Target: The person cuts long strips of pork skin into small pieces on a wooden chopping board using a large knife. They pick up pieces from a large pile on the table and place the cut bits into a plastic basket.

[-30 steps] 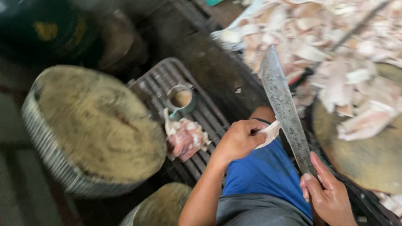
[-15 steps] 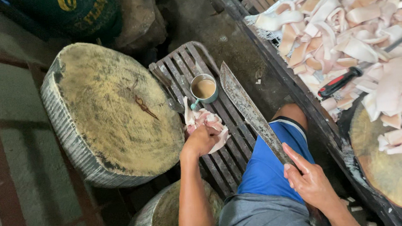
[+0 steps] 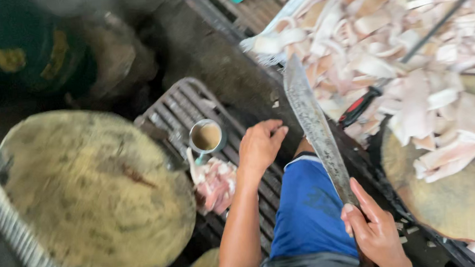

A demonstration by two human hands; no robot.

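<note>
While R hand (image 3: 376, 231) grips cleaver (image 3: 315, 127), L hand (image 3: 260, 146) empty.

A dark slatted crate (image 3: 190, 106) lies flat on the ground as a low stand. A metal cup (image 3: 207, 137) of brownish liquid stands on its slats, and just below the cup lies a crumpled bag of pinkish scraps (image 3: 215, 181). Left of the crate sits a big round chopping block (image 3: 87, 196).
</note>
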